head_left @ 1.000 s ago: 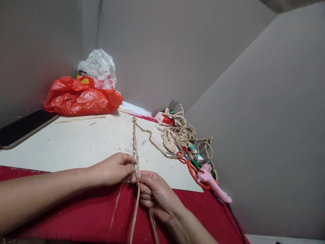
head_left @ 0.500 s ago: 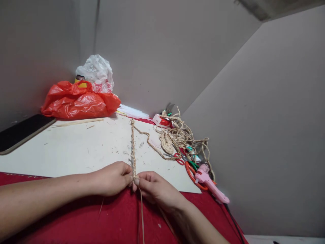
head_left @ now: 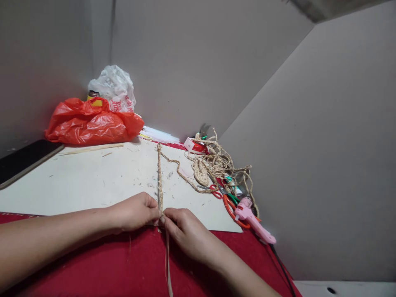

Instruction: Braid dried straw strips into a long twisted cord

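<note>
A tan braided straw cord (head_left: 159, 175) runs down the middle of a white board (head_left: 123, 177) toward me. At its near end my left hand (head_left: 137, 212) pinches the braid from the left. My right hand (head_left: 184, 229) meets it from the right, thumb and fingers pressed together on the strands at the same spot. Loose flat straw strands (head_left: 168, 264) hang from beneath the fingers over the red cloth (head_left: 133, 264). From the braid's far end, the cord bends right toward a tangled heap of braided cord (head_left: 219, 159).
Red-handled scissors (head_left: 215, 190), orange-handled scissors (head_left: 230, 210) and a pink glue gun (head_left: 252, 218) lie along the right edge. At the back left are a red plastic bag (head_left: 95, 123), a white plastic bag (head_left: 114, 84) and a phone (head_left: 27, 159).
My right hand has turned, its fingers now closer against the left fingertips. The hanging strands have shifted slightly left. The whole view has moved a little.
</note>
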`<state>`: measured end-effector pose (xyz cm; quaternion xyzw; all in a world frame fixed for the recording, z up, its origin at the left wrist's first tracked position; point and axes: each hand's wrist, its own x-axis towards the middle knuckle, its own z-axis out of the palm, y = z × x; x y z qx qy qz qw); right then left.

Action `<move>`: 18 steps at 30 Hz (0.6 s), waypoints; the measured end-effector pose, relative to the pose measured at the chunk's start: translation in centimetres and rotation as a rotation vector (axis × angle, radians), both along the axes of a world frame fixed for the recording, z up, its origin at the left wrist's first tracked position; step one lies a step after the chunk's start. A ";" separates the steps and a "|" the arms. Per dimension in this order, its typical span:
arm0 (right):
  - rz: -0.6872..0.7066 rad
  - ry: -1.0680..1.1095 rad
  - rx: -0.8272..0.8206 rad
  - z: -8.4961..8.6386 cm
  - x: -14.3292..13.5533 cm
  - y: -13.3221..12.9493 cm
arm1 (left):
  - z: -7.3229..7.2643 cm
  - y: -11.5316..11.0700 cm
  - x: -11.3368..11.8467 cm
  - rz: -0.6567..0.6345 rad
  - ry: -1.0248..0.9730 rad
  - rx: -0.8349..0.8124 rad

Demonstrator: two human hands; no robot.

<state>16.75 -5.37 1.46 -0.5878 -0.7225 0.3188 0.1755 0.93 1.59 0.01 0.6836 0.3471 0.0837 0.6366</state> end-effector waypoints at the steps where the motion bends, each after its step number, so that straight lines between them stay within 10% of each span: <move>1: -0.012 -0.022 0.007 0.1 0.1 -0.1 | -0.1 0.0 0.0 -0.001 -0.005 0.025; 12: -0.287 0.511 -0.442 -0.6 -2.2 -1.9 | -0.6 -0.5 0.0 0.024 -0.120 -0.011; 18: -0.299 0.336 -0.324 -2.4 -4.4 -3.4 | -0.7 -0.6 -0.3 0.079 -0.148 -0.106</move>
